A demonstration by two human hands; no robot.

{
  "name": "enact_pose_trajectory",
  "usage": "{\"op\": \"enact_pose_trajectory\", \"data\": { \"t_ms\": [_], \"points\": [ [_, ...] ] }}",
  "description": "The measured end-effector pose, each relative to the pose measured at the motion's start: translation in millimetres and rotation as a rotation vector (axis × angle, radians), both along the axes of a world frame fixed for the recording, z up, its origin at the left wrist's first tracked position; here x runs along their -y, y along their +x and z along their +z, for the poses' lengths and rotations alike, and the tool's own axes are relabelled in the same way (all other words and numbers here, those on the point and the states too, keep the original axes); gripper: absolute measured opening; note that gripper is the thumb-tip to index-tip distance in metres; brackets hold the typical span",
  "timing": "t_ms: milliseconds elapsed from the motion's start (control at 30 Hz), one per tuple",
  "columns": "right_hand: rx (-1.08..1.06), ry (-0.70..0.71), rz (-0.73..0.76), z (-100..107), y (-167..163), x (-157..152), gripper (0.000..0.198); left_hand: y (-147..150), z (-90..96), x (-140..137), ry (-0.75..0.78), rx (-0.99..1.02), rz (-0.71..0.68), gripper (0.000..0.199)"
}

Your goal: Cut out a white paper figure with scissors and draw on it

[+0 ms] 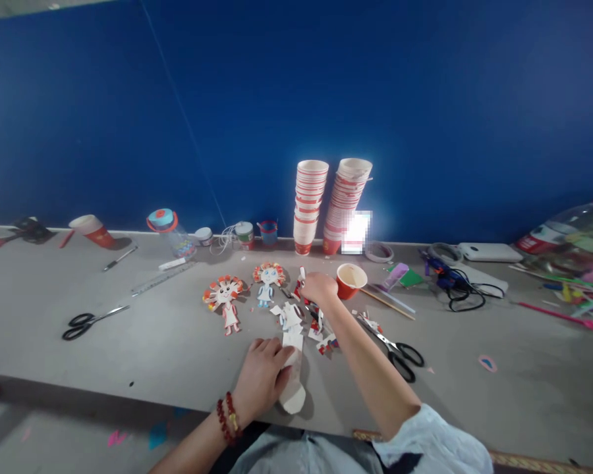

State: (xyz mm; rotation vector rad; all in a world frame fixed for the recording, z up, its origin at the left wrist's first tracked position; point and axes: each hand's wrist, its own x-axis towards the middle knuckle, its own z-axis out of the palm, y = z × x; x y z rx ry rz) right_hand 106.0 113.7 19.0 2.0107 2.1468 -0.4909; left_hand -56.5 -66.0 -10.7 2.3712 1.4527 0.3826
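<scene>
My left hand point(264, 374) lies low at the table's front, its half-curled fingers and thumb on the edge of a white paper strip point(292, 397). A white paper cutout point(290, 316) adjoins the strip's far end. Farther forward, my right hand point(321, 288) is closed above red-and-white paper scraps point(316, 324); a small white tip shows by its fingers, but what it grips is mostly hidden. Left of it lie two paper dolls with petal-like hair, one in a pink dress point(230, 317) and one in blue point(265, 294). A red paper cup point(350, 282) stands just right of that hand.
Two tall stacks of paper cups point(310, 204) rise by the blue wall. Black-handled scissors point(400, 355) lie near my right forearm, and another pair of scissors point(91, 320) at left. A ruler point(163, 279), a lidded jar point(175, 238) and tangled black cable point(454, 283) are also on the table.
</scene>
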Motion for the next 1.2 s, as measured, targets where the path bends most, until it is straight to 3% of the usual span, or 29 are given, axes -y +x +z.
{"op": "enact_pose_trajectory", "data": {
  "t_ms": [267, 467, 667, 733, 767, 833, 933, 1000, 1067, 1133, 1200],
  "points": [
    [-0.017, 0.086, -0.049, 13.8, -1.8, -1.1, 0.029, 0.5, 0.7, 1.0, 0.0, 0.003, 0.013, 0.031],
    [-0.053, 0.207, -0.044, 29.7, 0.5, 3.6, 0.039, 0.6, 2.6, 1.6, 0.014, 0.023, 0.002, 0.029],
    [-0.116, 0.337, -0.02, 64.3, 29.6, 39.2, 0.024, -4.3, -1.5, 0.2, 0.061, 0.067, -0.004, 0.027],
    [-0.305, 0.455, -0.062, 66.7, 44.5, 61.5, 0.026, -8.0, -0.3, -0.1, 0.096, 0.147, 0.022, 0.024],
    [-0.5, 0.489, -0.067, 64.1, 50.4, 74.9, 0.026, -9.3, 1.7, 0.2, 0.116, 0.208, 0.058, 0.022],
    [-0.875, 0.406, -0.031, 51.7, 56.0, 105.7, 0.027, -9.1, 8.4, 2.6, 0.138, 0.331, 0.109, 0.024],
    [-1.18, 0.214, -0.028, 23.7, 49.0, 156.6, 0.029, 0.5, 22.4, 10.9, 0.033, 0.486, -0.009, 0.031],
    [-1.152, 0.223, 0.015, 6.7, 40.9, 187.1, 0.02, 11.5, 30.8, 19.1, -0.045, 0.553, -0.066, 0.029],
    [-1.056, 0.342, 0.119, -4.6, 37.5, 209.7, 0.01, 22.3, 35.9, 27.4, -0.096, 0.547, -0.083, 0.025],
    [-0.962, 0.442, 0.176, -9.1, 41.3, 222.3, 0.009, 30.0, 37.4, 33.6, -0.128, 0.512, -0.108, 0.02],
    [-0.91, 0.436, 0.213, -8.2, 49.3, 225.5, 0.008, 33.4, 35.9, 36.7, -0.124, 0.439, -0.162, 0.018]
  ]
}}
